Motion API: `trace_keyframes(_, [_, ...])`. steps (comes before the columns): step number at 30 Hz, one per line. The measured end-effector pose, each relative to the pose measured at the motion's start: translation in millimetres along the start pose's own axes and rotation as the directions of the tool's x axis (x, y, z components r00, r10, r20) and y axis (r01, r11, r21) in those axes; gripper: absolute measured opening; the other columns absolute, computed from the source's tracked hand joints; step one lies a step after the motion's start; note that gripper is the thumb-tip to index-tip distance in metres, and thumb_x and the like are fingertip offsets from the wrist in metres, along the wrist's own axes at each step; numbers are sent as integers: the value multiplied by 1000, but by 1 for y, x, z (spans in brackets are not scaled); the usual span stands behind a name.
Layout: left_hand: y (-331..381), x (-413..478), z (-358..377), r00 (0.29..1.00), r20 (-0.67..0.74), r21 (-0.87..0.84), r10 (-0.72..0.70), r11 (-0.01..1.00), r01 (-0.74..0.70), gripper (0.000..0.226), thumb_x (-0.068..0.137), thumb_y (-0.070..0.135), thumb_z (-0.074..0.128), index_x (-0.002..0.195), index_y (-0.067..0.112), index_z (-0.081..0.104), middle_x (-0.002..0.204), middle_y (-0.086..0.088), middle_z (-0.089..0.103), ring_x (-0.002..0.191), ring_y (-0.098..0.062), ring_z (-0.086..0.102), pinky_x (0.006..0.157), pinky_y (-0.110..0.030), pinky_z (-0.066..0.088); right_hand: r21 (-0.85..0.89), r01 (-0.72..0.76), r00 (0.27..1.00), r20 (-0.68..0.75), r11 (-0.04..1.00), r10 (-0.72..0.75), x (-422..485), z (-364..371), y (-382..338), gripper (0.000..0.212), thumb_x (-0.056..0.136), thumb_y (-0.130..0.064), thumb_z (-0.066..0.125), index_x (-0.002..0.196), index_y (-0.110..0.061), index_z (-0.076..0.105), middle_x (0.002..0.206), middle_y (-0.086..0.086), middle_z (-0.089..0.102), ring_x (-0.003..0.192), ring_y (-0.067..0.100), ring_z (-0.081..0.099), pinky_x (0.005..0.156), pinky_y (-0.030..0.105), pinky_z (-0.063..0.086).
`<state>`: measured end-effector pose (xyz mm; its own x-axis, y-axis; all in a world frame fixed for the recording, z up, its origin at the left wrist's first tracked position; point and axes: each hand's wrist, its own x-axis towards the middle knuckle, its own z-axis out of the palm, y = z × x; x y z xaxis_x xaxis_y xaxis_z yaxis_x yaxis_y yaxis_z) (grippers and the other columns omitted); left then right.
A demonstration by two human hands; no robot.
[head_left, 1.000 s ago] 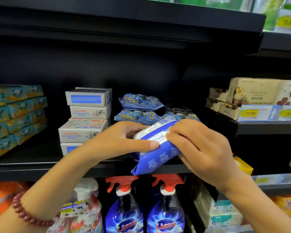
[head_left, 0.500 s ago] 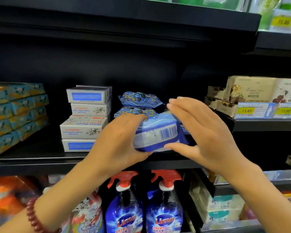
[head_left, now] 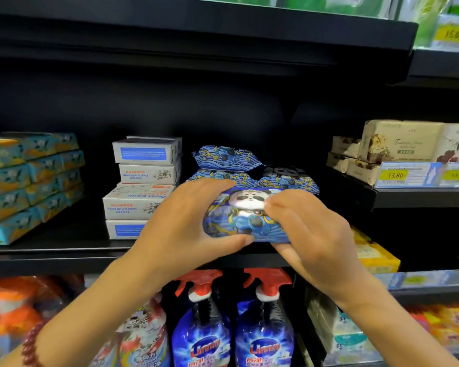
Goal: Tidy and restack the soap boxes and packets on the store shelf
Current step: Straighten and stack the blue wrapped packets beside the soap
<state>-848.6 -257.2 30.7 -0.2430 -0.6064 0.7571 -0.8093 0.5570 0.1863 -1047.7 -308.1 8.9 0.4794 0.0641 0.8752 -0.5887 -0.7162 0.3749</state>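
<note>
A blue soap packet with a panda print [head_left: 239,218] is held in front of the black shelf [head_left: 64,256], panda face up. My left hand [head_left: 186,226] grips its left end, thumb under the front edge. My right hand [head_left: 308,234] grips its right end, fingers curled over the top. Behind it lie three more blue packets [head_left: 225,157], two side by side and one on top at the left. Left of them stands a stack of white soap boxes [head_left: 143,186], unevenly aligned.
Teal and orange boxes [head_left: 29,181] fill the shelf's left end. Beige boxes [head_left: 398,144] sit on the neighbouring shelf at right, above yellow price tags [head_left: 395,175]. A yellow box [head_left: 374,250] lies lower right. Spray bottles with red triggers [head_left: 202,321] stand on the shelf below.
The packet has been turned over in both hands, from its barcode side to its panda face, and now lies flat and level at the shelf's front edge.
</note>
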Motion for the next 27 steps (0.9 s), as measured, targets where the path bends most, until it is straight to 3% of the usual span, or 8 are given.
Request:
trace_keyframes(4, [-8,5,0,990,131,-26,-57,998,61,88,55,47,85,132,22,49,115,20,49,110,3,44,92,-4,30,-8,134,984,-113,991,-134,-5,7,-3,7,89,-2,59,95,-1,55,91,17,69,88,33,65,80,36,54])
trace_keyframes(7, [-13,8,2,991,116,-44,-67,996,72,82,51,46,86,124,27,55,102,26,55,97,9,48,84,-1,34,-3,88,992,-94,996,-88,-5,14,-3,12,88,-6,60,97,-3,53,95,17,68,93,32,64,81,37,53])
trace_keyframes(11, [-25,14,6,984,116,60,-138,989,131,75,48,52,81,115,25,60,103,14,63,93,-1,53,73,-13,41,16,-137,986,102,990,135,-17,15,4,40,78,-28,75,105,-3,60,106,14,65,100,27,62,82,34,52])
trace_keyframes(16, [-39,12,17,937,268,296,-226,945,143,73,59,58,75,120,23,57,110,8,59,101,-13,54,78,-21,39,-26,-268,887,383,963,257,-41,10,13,54,82,-59,52,99,-11,68,97,-3,67,90,15,65,69,21,52])
trace_keyframes(18, [-39,12,20,939,279,316,-203,942,110,73,64,60,71,126,24,55,117,9,57,109,-12,50,87,-23,40,-30,-262,853,460,965,246,-47,10,13,55,82,-60,44,100,-14,68,95,-6,67,89,11,65,66,19,51])
trace_keyframes(20, [-35,13,20,957,256,302,-138,952,57,71,68,59,69,130,28,53,124,13,55,116,-11,47,95,-23,38,-13,-265,835,498,964,236,-52,11,13,49,83,-58,52,99,-15,68,94,-7,66,88,11,64,64,20,52])
trace_keyframes(23, [-28,16,22,961,265,265,-80,964,7,49,76,49,70,121,32,60,110,17,58,108,-7,51,88,-24,43,-12,-268,834,498,963,238,-58,14,13,36,73,-38,76,99,-13,69,96,-5,66,88,15,65,63,21,54])
trace_keyframes(27, [-33,19,24,945,303,247,-125,968,49,40,83,35,70,122,34,61,116,19,60,112,-5,52,91,-23,42,1,-297,832,491,955,259,-63,15,14,39,69,-31,81,102,-14,69,97,-5,67,89,15,65,62,23,55])
